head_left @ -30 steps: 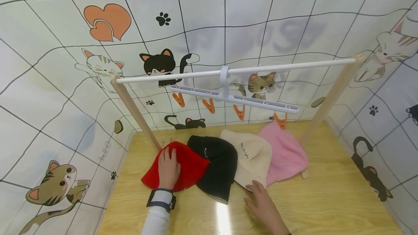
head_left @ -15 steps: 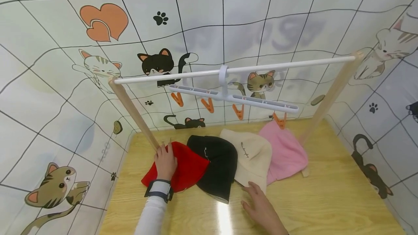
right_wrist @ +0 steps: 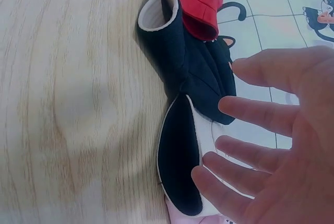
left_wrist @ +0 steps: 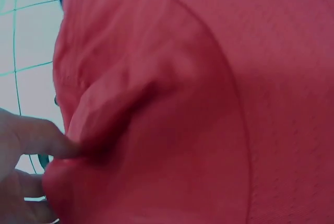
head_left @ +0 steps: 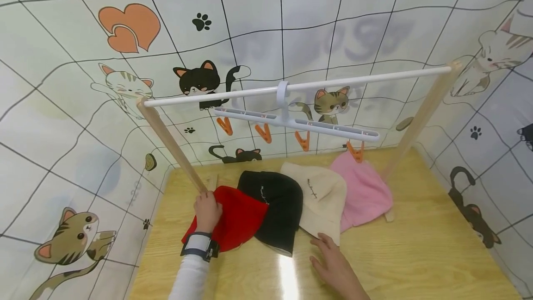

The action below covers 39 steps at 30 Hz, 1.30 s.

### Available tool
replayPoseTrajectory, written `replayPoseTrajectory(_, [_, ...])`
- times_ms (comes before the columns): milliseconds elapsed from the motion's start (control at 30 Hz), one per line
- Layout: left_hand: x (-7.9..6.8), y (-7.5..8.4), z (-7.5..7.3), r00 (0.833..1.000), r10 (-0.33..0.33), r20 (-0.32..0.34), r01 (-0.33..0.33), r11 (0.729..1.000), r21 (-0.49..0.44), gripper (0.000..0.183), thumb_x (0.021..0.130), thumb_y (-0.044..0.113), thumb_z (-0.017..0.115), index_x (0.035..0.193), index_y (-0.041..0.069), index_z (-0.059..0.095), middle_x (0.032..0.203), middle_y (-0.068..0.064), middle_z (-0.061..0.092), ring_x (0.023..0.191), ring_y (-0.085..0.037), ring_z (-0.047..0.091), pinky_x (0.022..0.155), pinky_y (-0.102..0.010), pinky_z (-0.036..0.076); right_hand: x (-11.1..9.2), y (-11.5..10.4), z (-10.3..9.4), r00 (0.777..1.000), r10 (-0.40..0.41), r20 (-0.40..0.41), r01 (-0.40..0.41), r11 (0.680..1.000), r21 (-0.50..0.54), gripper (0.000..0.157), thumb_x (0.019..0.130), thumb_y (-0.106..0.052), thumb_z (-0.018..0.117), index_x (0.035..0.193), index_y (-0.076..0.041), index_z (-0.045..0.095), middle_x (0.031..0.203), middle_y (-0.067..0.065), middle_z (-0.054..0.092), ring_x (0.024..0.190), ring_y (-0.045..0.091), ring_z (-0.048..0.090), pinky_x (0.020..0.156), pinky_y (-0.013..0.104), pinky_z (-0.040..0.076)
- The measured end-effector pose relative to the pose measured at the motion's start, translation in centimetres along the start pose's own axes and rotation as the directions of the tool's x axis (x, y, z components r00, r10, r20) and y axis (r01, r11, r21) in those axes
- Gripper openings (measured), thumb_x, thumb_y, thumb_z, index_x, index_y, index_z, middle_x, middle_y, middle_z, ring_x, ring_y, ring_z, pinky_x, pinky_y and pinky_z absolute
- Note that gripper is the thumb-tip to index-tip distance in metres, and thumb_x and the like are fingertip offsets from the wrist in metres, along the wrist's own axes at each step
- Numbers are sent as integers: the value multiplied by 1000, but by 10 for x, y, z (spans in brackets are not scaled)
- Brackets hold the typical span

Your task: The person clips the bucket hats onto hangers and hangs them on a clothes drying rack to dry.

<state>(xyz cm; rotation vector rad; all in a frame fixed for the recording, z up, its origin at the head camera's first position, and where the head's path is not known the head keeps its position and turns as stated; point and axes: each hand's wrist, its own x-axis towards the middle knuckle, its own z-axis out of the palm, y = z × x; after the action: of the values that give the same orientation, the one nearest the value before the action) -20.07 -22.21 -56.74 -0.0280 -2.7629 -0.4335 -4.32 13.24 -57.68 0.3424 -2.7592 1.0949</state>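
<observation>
Four would-be neighbours lie overlapped in a row on the table: a red bucket hat [head_left: 243,219], a black one [head_left: 276,207], a cream one [head_left: 326,196] and a pink one [head_left: 364,193]. My left hand [head_left: 207,212] is at the upper left of the red hat. In the left wrist view the thumb [left_wrist: 49,138] dents the red cloth into a fold while fingers sit behind it, pinching the crown. Beside the cream hat's front brim, my right hand [head_left: 336,267] is held with spread fingers; the right wrist view shows nothing in it.
Above the hats, a pale hanger [head_left: 287,121] with several orange clips [head_left: 225,126] hangs from a white rod [head_left: 354,80]. Wooden posts [head_left: 170,145] hold the rod at both ends. Cat-patterned cloth surrounds the wooden table [head_left: 416,244].
My left hand has slid left over the red hat to its upper edge and now pinches it. The red hat has shifted slightly downward. The right hand has barely moved.
</observation>
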Motion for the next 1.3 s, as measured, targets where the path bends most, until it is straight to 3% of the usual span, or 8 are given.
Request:
replayPoseTrajectory(100, [-2, -7, -4, 997, 6, 77, 3, 993, -116, 23, 78, -3, 67, 96, -13, 56, 91, -28, 55, 82, -45, 55, 68, -54, 47, -1, 0, -1, 1000, -1, 0, 1, 1000, 6, 34, 80, -11, 75, 112, -5, 64, 128, 20, 52, 111, 39, 56, 86, 53, 47])
replayPoseTrajectory(267, [-3, -20, -9, 982, 65, 176, -6, 949, -316, 26, 82, -9, 63, 105, -12, 53, 99, -29, 53, 91, -46, 57, 75, -56, 48, -1, -1, -2, 1000, -7, -10, 8, 1000, 12, 34, 79, -9, 75, 110, -5, 63, 127, 20, 53, 108, 38, 57, 85, 52, 48])
replayPoseTrajectory(433, [-4, -31, -12, 965, 98, 242, 10, 912, -410, 25, 85, -7, 62, 109, -6, 53, 100, -23, 56, 92, -40, 56, 79, -53, 47, -2, 0, -1, 1000, -16, -10, 16, 1000, 7, 34, 79, -8, 75, 110, -5, 63, 126, 21, 53, 107, 37, 58, 85, 51, 49])
replayPoseTrajectory(633, [-4, -42, -15, 927, -4, 376, 193, 863, -467, 19, 96, 6, 56, 114, 0, 55, 95, -13, 59, 84, -27, 53, 71, -38, 45, -5, 1, -1, 1000, -5, 1, 5, 1000, 16, 35, 80, -8, 75, 112, -6, 63, 128, 20, 52, 109, 37, 57, 86, 52, 48])
replayPoseTrajectory(767, [-2, -44, -20, 903, -60, 425, 282, 830, -481, 25, 99, 10, 52, 121, -3, 56, 107, -21, 60, 92, -32, 55, 80, -44, 47, -5, 0, -2, 1000, 6, 15, -6, 1000, 14, 35, 81, -9, 75, 114, -6, 63, 128, 20, 52, 112, 38, 55, 88, 52, 47])
replayPoseTrajectory(933, [1, -44, -28, 884, -73, 461, 331, 794, -509, 29, 99, 7, 50, 125, -5, 56, 120, -27, 57, 105, -38, 54, 91, -53, 42, -4, -1, -3, 1000, 15, 27, -15, 1000, 10, 35, 81, -8, 74, 113, -5, 63, 127, 19, 53, 112, 36, 55, 89, 50, 47])
replayPoseTrajectory(1133, [4, -43, -37, 879, -76, 471, 351, 771, -531, 22, 97, 4, 51, 115, -5, 60, 108, -22, 61, 97, -33, 53, 82, -43, 41, -5, -2, -3, 998, 32, 52, -33, 999, 20, 32, 82, -9, 73, 113, -6, 64, 126, 17, 54, 113, 35, 55, 91, 50, 46])
replayPoseTrajectory(1300, [6, -37, -50, 867, -87, 491, 391, 731, -560, 20, 97, 2, 52, 111, -6, 62, 104, -19, 64, 95, -30, 54, 83, -40, 41, -6, -2, -3, 998, 37, 60, -38, 999, 17, 31, 83, -10, 73, 112, -6, 64, 126, 17, 54, 113, 35, 55, 91, 50, 46])
